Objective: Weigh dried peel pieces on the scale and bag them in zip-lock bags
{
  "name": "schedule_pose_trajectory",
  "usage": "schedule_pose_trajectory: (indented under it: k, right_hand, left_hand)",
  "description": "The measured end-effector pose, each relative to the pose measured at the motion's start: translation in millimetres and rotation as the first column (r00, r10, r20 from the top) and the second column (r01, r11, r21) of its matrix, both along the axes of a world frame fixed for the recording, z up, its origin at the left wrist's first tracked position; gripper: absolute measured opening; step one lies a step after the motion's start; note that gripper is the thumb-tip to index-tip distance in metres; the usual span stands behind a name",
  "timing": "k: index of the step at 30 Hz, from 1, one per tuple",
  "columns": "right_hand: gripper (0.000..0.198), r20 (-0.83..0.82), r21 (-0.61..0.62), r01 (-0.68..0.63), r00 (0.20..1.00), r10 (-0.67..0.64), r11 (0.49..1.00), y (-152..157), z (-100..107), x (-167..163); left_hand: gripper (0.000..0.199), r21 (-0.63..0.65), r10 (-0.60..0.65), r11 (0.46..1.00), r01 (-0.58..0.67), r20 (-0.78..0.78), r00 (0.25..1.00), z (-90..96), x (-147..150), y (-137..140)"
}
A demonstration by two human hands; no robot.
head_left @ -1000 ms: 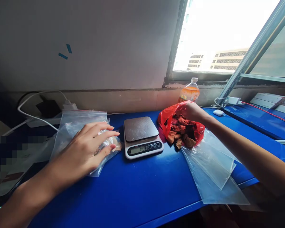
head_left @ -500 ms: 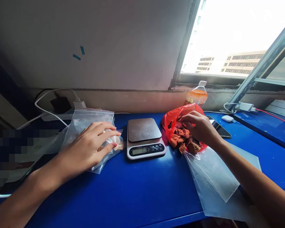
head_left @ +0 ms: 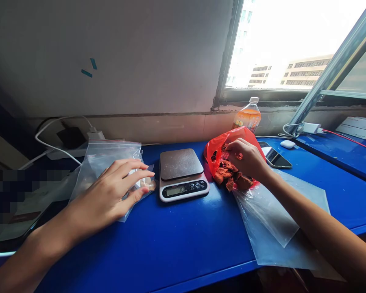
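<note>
My left hand (head_left: 117,187) lies palm down over clear zip bags (head_left: 114,148), its fingers spread. Under its fingertips, a small clear bag holds pale round slices (head_left: 149,183). In the red plastic bag (head_left: 212,154), my right hand (head_left: 247,156) has its fingers curled down among reddish-brown dried chunks (head_left: 228,171). A bit of reddish brown shows between these fingers, but their tips are hidden, and I cannot make out what they hold. Between the hands stands a kitchen scale (head_left: 181,165); its plate is bare and the display seems to read 0.0.
Flat clear bags (head_left: 277,215) overhang the front edge of the blue table (head_left: 186,244) at right. Behind the red bag stand an orange drink bottle (head_left: 248,116) and a phone (head_left: 276,156). A white earbud case (head_left: 287,144) and chargers (head_left: 311,128) lie farther right.
My right hand has sunk a little deeper into the red bag, fingers more curled. My left hand stays on the clear bags. The camera view has shifted slightly to the right.
</note>
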State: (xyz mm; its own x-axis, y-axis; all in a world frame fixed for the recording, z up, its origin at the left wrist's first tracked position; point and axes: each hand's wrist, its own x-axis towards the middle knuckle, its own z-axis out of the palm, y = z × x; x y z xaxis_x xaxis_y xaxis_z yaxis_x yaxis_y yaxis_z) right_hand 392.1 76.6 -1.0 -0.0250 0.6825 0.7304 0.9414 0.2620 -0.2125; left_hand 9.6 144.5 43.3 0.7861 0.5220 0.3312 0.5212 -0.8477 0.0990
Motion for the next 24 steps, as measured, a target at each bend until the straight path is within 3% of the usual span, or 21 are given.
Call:
schedule_pose_trajectory:
  k: [5,8,14,24]
  right_hand:
    - [0.015,0.007,-0.009,-0.017,1.0,0.017,1.0,-1,1,-2]
    - [0.012,-0.028,0.052,-0.037,0.999,0.038,0.998,0,1,-2]
    - [0.011,-0.152,0.143,0.066,0.987,-0.044,0.988,1,1,0]
    - [0.017,-0.055,0.116,0.122,0.992,-0.116,0.986,4,-9,7]
  left_hand:
    - [0.033,0.002,-0.002,1.0,0.002,-0.002,1.0,-3.1,1,3]
    - [0.036,0.053,-0.043,0.998,0.04,0.05,0.998,-8.7,-1,6]
    - [0.032,0.09,-0.065,0.994,0.06,0.056,0.996,-16.9,-4,11]
    - [0.029,0.129,-0.028,0.991,0.023,0.036,0.999,-15.7,-4,9]
